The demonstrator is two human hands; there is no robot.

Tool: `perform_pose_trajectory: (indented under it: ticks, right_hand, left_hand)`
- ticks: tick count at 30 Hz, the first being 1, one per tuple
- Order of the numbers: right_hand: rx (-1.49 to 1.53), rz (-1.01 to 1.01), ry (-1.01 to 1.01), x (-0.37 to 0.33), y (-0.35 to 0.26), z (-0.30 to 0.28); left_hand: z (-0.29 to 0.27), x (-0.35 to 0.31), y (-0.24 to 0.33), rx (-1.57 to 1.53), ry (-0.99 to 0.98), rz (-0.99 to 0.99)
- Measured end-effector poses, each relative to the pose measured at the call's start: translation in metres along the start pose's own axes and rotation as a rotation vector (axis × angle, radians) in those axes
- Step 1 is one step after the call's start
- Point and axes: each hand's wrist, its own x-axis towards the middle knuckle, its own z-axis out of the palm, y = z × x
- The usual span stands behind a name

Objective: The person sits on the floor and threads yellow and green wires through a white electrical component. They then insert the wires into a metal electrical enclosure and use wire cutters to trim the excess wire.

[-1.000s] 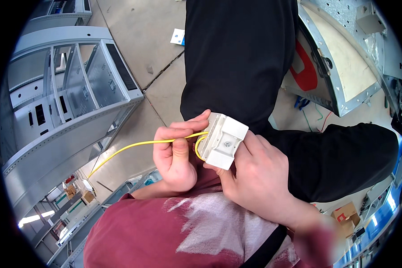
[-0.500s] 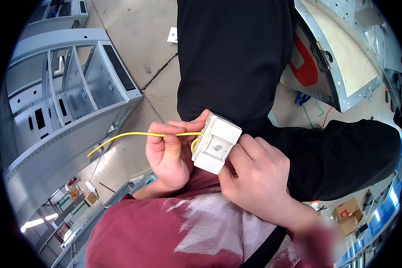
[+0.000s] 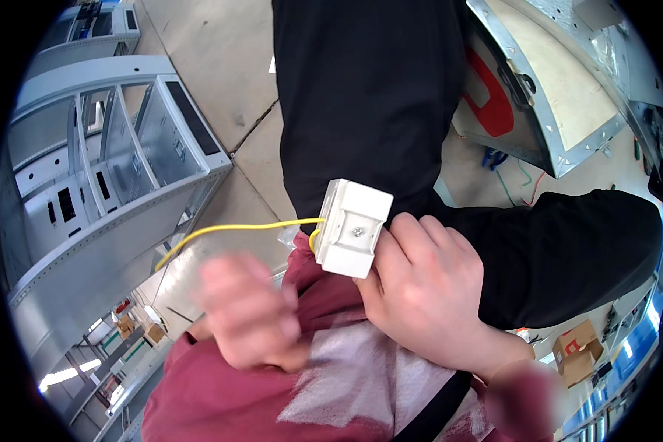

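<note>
A small white plastic housing (image 3: 348, 249) with a screw in its recessed middle is held up in front of my shirt. My right hand (image 3: 427, 283) grips it by its right side; the fingertips behind it are hidden. From the housing's left side a yellow wire (image 3: 236, 227) runs out to the left and droops at its end, and a short yellow loop shows just below. My left hand (image 3: 250, 309) is apart from both, below the wire and in front of my shirt. Motion smears its fingers.
On the left stands a grey metal cabinet frame (image 3: 118, 199). At the upper right lies a metal-edged panel (image 3: 560, 96) with a red mark. Blue-handled pliers (image 3: 493, 157) and thin wires are on the floor by it. An opened cardboard box (image 3: 578, 352) sits lower right.
My left hand has let go of the housing and yellow wire and moved down and left. The wire's free end hangs slightly lower. My right hand still holds the housing.
</note>
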Motion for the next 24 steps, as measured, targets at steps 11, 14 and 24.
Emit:
perform_pose_trajectory:
  ticks: [11, 14, 24]
  right_hand:
    - [-0.062, -0.082, -0.062, -0.003, 0.012, -0.002]
    - [-0.079, -0.12, -0.059, -0.007, 0.017, 0.006]
    - [-0.152, -0.219, -0.096, -0.003, 0.028, 0.013]
  left_hand:
    - [-0.014, 0.05, -0.035, 0.004, -0.728, -0.109]
    - [-0.02, 0.051, -0.045, -0.015, -0.807, -0.033]
    - [-0.022, 0.039, -0.055, -0.183, -0.868, -0.143]
